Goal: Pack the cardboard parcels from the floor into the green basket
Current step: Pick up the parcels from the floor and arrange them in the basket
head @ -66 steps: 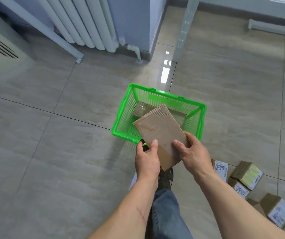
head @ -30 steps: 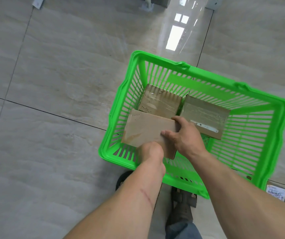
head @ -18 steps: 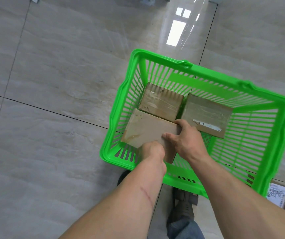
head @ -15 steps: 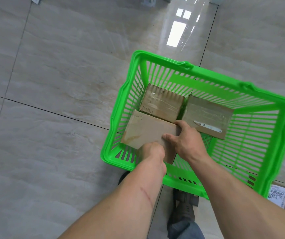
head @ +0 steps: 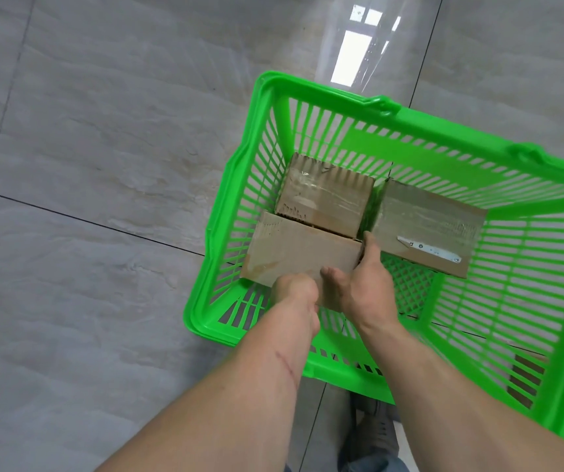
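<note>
— what are the hands doing?
— both clamp one cardboard parcel point(head: 302, 255) inside the green basket point(head: 389, 114): left hand point(head: 293, 289) on its near edge, right hand point(head: 364, 284) round its corner.
— others?
— two parcels point(head: 325, 199) just beyond the fingers.

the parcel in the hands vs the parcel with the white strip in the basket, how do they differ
The held parcel is gripped by both hands, left and right; the white-strip parcel lies untouched.
The held parcel sits at the near left of the green basket; the white-strip parcel lies further right.
The held parcel's top is plain; the other bears a white strip.
Both are flat brown cardboard.
</note>
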